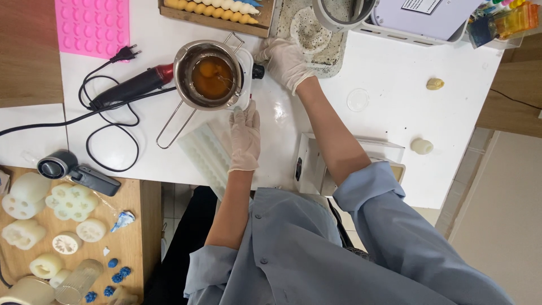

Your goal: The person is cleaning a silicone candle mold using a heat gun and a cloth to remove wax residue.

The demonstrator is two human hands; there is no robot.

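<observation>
Steel pouring pot [212, 76] of amber melted wax sitting at 12 o'clock on the white surface [384, 107], atop a small white heater. Left hand [245, 135], gloved, laid flat and open against the heater's near edge, gripping nothing. Right hand [285, 61], gloved, curled at the pot's 3 o'clock side by a black knob [258, 71]; grip impossible to tell. White ribbed mold [206, 152] at 6 o'clock of pot.

Left fingers [244, 113], in thin matt white gloves, just below shiny metal pot [210, 74] of glossy amber liquid. Right fingers [272, 53] gloved likewise. Beneath them: smooth white bench [389, 107], glossy; ribbed translucent silicone mould [206, 155].
</observation>
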